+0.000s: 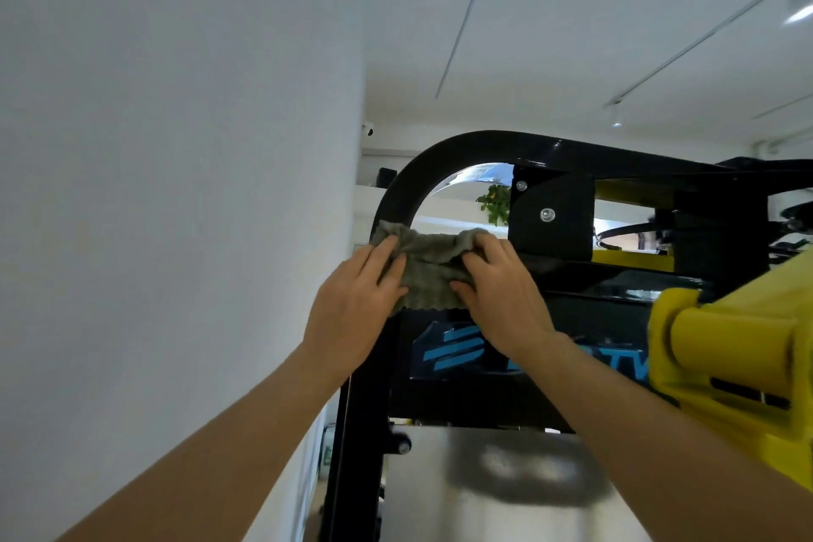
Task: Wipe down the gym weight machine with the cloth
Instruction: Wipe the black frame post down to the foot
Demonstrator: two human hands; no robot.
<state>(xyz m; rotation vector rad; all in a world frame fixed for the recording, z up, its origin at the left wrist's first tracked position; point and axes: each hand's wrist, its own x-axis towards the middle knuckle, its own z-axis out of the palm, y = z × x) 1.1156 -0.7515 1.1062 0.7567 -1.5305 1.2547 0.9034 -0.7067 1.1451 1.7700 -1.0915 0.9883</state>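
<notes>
A grey-green cloth (430,269) is stretched across the upper left part of the black weight machine frame (444,150), just under its curved top corner. My left hand (357,306) holds the cloth's left end with fingers curled over it. My right hand (501,290) grips the right end, fingers bunching the fabric. Both arms reach up from the bottom of the view. The cloth hangs down over a black panel with a blue logo (453,350).
A white wall (176,189) runs close along the left of the machine. A yellow machine arm (726,348) juts in at the right, near my right forearm. A shiny metal shroud (484,488) sits below the logo panel. Ceiling light rails run overhead.
</notes>
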